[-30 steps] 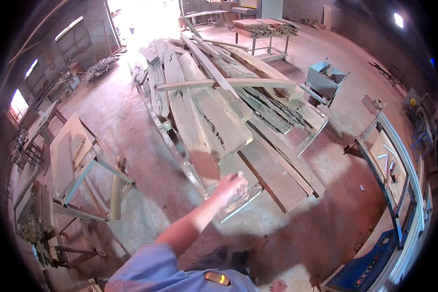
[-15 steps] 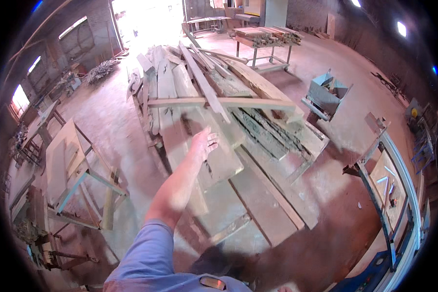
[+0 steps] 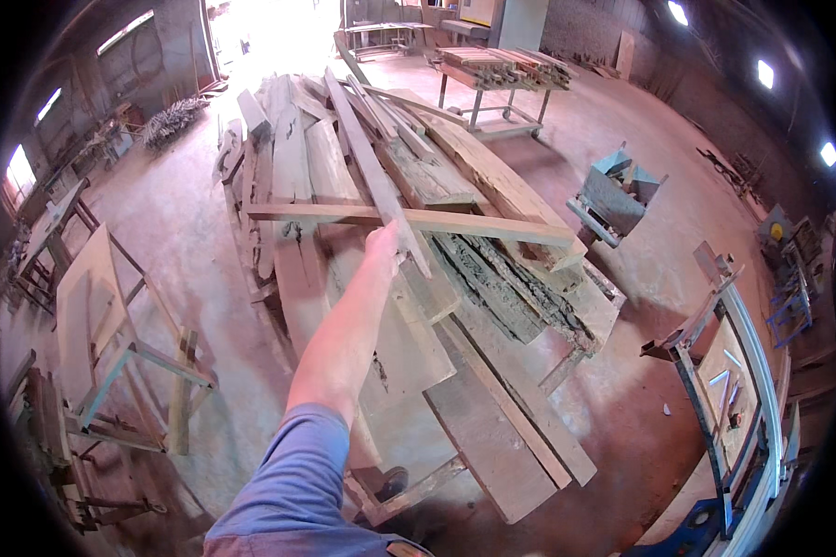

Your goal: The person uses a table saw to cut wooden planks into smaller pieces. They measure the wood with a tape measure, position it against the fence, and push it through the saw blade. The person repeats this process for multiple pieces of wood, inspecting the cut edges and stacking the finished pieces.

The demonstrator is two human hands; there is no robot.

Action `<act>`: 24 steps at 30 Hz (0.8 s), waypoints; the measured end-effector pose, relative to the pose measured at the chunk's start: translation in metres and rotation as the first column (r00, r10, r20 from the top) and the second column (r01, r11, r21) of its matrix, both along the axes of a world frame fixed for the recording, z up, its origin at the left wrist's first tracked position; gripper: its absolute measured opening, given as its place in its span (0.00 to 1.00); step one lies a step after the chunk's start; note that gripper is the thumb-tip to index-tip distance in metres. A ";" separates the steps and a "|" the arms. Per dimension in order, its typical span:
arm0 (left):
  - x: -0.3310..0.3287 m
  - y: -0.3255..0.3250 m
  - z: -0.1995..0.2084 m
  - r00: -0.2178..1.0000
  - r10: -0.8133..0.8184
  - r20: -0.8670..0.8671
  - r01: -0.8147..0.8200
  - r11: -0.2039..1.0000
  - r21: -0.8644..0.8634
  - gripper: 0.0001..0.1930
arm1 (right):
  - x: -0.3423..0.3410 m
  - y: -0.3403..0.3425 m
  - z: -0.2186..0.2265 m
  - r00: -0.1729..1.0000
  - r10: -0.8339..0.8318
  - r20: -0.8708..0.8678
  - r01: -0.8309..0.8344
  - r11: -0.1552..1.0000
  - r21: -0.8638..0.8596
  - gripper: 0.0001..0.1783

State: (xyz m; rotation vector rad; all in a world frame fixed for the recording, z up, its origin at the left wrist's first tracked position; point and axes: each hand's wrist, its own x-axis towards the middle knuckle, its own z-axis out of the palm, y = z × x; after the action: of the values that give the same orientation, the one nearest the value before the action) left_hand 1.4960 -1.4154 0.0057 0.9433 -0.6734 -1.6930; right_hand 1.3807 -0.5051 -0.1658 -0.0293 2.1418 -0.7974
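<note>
My left arm, in a blue sleeve, stretches over a pile of rough planks. My left hand point(image 3: 383, 245) is closed at the left edge of a long narrow board point(image 3: 367, 165), close to its near end. The fingers are partly hidden against the wood. This board lies lengthwise on top of the pile, over a thinner strip of timber point(image 3: 497, 226) that runs crosswise. Below the hand are wide pale planks point(image 3: 409, 348), and to its right lie dark, bark-edged slabs point(image 3: 492, 283). My right hand is out of view.
A wooden table point(image 3: 88, 316) stands at left. Beyond the pile on the right are a trolley stacked with timber point(image 3: 506, 70) and a blue-grey metal bin point(image 3: 618, 195). A metal-framed bench point(image 3: 743, 371) is at near right. Low supports point(image 3: 427, 487) stick out beneath the planks.
My left hand has reached farther forward and closed on the narrow board's edge; before, it hovered with fingers loosely apart. The view has shifted slightly.
</note>
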 end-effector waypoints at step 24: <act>0.048 0.452 0.023 0.815 -0.455 -0.360 0.555 0.791 0.258 0.18 | -0.026 -0.487 0.286 0.769 0.639 -0.035 -0.527 0.601 -0.600 0.34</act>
State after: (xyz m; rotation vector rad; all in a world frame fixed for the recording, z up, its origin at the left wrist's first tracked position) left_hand 1.5442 -0.9636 0.0291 0.7713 -0.4594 -2.4479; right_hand 1.3547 -0.9924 0.1200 -0.9150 1.4700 -0.9625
